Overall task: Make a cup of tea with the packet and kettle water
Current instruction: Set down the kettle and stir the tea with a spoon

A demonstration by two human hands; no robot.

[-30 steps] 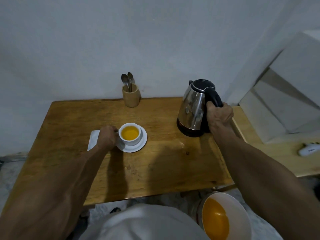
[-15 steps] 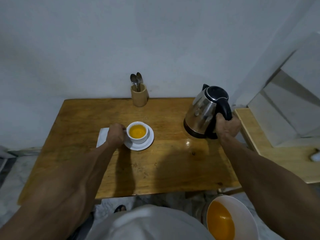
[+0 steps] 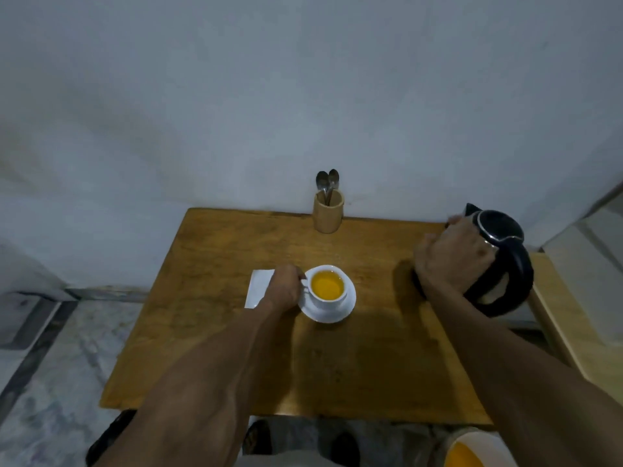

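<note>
A white cup (image 3: 329,302) of amber tea stands on a white saucer (image 3: 350,306) in the middle of the wooden table (image 3: 229,348). My left hand (image 3: 285,287) is closed on the cup's handle at its left side. Partly hidden under that hand lies a flat white packet (image 3: 258,286). The steel kettle (image 3: 500,227) with black lid and handle sits at the table's right edge, its handle turned toward me. My right hand (image 3: 451,259) wraps over the kettle's left side and hides most of its body.
A wooden holder (image 3: 328,214) with two spoons stands at the back edge against the wall. A white bowl (image 3: 472,448) of orange liquid sits below the table's near right corner. A pale wooden bench (image 3: 566,335) adjoins on the right.
My right hand has left the kettle's handle and now lies over its body. The kettle sits closer to the right edge. My left hand stays on the cup. My head has turned left.
</note>
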